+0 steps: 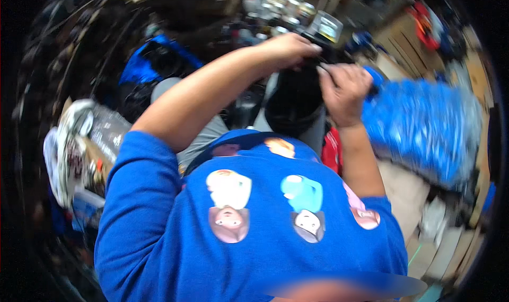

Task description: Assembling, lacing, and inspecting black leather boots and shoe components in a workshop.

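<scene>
Hands first: my left hand (289,47) curls over the far rim of a black bag (294,103), fingers closed on its edge, and my right hand (343,92) pinches the rim on the right side, thumb and fingers narrow on the fabric. The bag hangs between my two hands, just beyond my lap, its mouth up toward my knuckles; I cannot tell what is inside, the opening is dark and blurred.

Right of the bag, touching my right wrist, lies a large blue sack (424,127) of shiny, crinkled plastic, bulging and resting on a pale wooden floor (456,243). A small red package (331,151) shows near my right forearm, between the bag and my shirt.

Far from me, beyond my left hand, stands a cluster of jars (281,7) with metal lids, and just right of them a clear square box (327,27) with a yellowish label. Far left sits a blue and black bag (154,63), open at the top, contents too dark to tell. At the left, near my elbow, a white sneaker (69,148) lies beside a clear plastic wrapper (108,129). Far right, a red item (424,21) lies on boards, blurred.
</scene>
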{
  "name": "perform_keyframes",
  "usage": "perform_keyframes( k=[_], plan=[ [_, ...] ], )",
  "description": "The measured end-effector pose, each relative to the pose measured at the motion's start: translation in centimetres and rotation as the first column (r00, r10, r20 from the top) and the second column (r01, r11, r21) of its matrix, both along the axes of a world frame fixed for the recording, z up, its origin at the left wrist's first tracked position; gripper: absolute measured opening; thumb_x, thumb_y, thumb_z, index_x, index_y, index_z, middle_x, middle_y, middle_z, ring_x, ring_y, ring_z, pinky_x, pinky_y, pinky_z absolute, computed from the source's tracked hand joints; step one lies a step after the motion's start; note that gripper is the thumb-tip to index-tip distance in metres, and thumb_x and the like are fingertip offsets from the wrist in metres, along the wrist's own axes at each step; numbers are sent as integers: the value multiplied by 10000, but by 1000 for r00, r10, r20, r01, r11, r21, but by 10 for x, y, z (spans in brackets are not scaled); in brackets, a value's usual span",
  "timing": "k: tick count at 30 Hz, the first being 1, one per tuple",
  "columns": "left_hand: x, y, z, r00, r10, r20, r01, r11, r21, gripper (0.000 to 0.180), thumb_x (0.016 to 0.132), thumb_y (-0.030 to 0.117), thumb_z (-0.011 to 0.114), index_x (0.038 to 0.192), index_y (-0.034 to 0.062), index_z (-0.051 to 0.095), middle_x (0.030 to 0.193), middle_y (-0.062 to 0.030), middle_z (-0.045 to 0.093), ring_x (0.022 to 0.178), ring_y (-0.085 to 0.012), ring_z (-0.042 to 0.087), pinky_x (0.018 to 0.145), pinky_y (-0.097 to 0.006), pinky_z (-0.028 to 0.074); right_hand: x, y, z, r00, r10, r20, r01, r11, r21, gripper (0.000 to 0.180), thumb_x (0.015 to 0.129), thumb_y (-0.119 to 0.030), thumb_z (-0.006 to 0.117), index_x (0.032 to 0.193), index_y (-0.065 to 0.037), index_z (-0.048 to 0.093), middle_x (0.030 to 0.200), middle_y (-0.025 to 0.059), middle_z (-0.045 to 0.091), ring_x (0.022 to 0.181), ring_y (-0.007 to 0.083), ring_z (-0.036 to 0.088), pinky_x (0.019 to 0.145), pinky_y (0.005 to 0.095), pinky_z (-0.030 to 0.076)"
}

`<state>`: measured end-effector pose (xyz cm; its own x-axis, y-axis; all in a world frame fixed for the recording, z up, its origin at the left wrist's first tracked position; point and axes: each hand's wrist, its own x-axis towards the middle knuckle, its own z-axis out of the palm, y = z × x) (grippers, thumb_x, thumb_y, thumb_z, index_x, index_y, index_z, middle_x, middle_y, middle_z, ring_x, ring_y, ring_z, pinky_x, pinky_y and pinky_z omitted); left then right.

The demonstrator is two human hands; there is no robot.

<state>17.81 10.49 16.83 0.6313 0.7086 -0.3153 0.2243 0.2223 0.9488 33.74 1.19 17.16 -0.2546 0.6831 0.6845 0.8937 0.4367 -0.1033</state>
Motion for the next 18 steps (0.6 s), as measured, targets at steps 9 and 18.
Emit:
perform_keyframes(
  k=[9,18],
  plan=[
    [-26,-16,-41,911,382,-154,-223,772,595,256,715,210,673,930,79,623,915,-144,626,915,-298,591,782,-387,462,10,-15,-16,922,37,-386,-362,444,-820,221,906,-182,476,950,30,520,861,119,534,811,201,494,755,302,393],
    [-165,-80,6,591,754,-287,-350,560,751,330,798,355,573,932,54,600,895,-185,604,889,-344,584,766,-441,463,46,8,-44,939,183,-292,-342,395,-853,310,904,-236,473,973,65,498,883,130,503,824,212,447,786,318,374]
  ],
)
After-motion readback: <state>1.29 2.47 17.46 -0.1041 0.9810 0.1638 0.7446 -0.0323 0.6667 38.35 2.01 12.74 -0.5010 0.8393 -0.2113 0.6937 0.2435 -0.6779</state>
